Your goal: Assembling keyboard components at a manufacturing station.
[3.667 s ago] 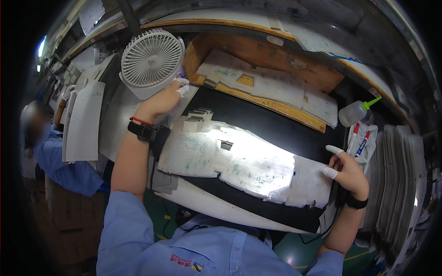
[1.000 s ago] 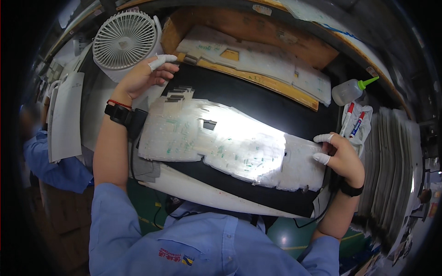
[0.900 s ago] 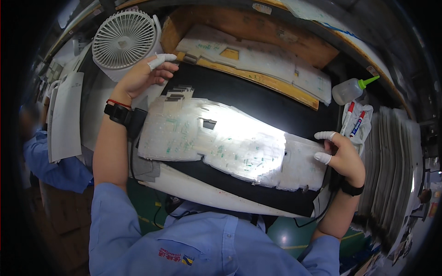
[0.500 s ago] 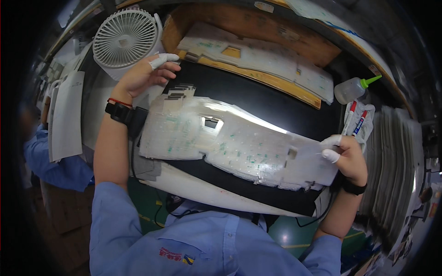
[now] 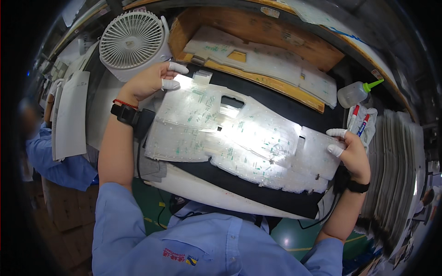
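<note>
A thin, translucent plastic sheet with green print and cut-out windows lies over a stack of similar sheets on a black mat. Its far edge is raised off the stack, and bright glare crosses its middle. My left hand, with white finger covers on thumb and index finger, grips the sheet's far left corner. At the right end, my right hand holds the sheet's edge between a covered thumb and index finger; its other fingers are partly hidden.
Behind the mat, a wooden tray holds more translucent sheets. A white fan stands far left. To the right are a green-tipped squeeze bottle, markers and stacked sheets. A blue-sleeved co-worker is at left.
My left hand has come down onto the sheet's corner, where it was apart from it before. The sheet's far left side has risen and spread. The right hand stays at the right end.
</note>
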Available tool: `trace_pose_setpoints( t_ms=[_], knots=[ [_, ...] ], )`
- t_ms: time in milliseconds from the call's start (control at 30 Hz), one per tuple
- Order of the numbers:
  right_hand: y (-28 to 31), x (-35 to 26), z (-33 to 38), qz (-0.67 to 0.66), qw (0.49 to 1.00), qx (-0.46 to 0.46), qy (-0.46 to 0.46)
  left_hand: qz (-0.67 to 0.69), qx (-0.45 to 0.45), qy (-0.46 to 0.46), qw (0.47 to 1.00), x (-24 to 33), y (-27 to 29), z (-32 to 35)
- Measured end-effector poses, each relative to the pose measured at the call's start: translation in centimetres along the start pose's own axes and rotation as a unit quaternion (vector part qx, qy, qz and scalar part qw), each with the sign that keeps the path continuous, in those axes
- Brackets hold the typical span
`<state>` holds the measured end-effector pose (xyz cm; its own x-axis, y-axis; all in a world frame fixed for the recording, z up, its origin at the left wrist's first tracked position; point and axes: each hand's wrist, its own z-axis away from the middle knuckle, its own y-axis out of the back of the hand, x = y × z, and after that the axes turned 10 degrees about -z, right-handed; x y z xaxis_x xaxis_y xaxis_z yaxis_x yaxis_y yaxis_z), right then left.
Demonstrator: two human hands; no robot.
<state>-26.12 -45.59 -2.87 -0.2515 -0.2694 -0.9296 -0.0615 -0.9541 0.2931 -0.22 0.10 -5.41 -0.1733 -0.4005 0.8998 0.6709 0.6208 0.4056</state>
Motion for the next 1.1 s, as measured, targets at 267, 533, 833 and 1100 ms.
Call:
trace_pose_setpoints(
  t_ms=[267, 533, 833, 1100],
  knots=[
    [0.1, 0.5, -0.8, 0.013, 0.997, 0.040, 0.062, -0.061, 0.060, 0.063, 0.994, 0.0, 0.7, -0.6],
    [-0.2, -0.8, -0.2, -0.069, 0.994, 0.083, 0.028, -0.041, 0.024, 0.015, 0.999, 0.9, -0.4, 0.3],
    [0.1, -0.1, -0.4, -0.104, 0.991, 0.080, 0.034, -0.101, 0.047, 0.035, 0.993, -0.4, 0.2, -0.4],
    [-3.4, -2.3, -0.7, 0.282, 0.903, -0.019, 0.323, -0.077, 0.049, 0.018, 0.996, -0.1, 0.1, -0.6]
  ],
)
